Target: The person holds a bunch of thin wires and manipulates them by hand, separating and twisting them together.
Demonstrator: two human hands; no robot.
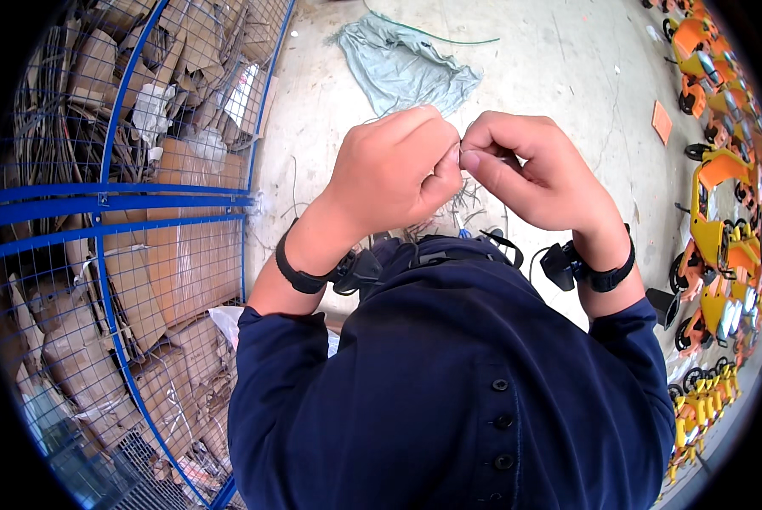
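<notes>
Lit brightly and diffusely, apparently from above. Exposed close to white on the floor [585, 59], chiefly near its lower right portion. Highlighted softly across the left hand [394, 174] and right hand [538, 174], with mild shading inside the curled grip. Sharp at hand contours; too fine for clear resolution at the thin item [460, 154] between. Low in contrast on the navy shirt [398, 399]. Dimmer inside the blue wire cage [160, 202], with bars bowed. Compressed among yellow-orange vehicles [711, 234] along the floor's right edge. Bordered in circular black.
</notes>
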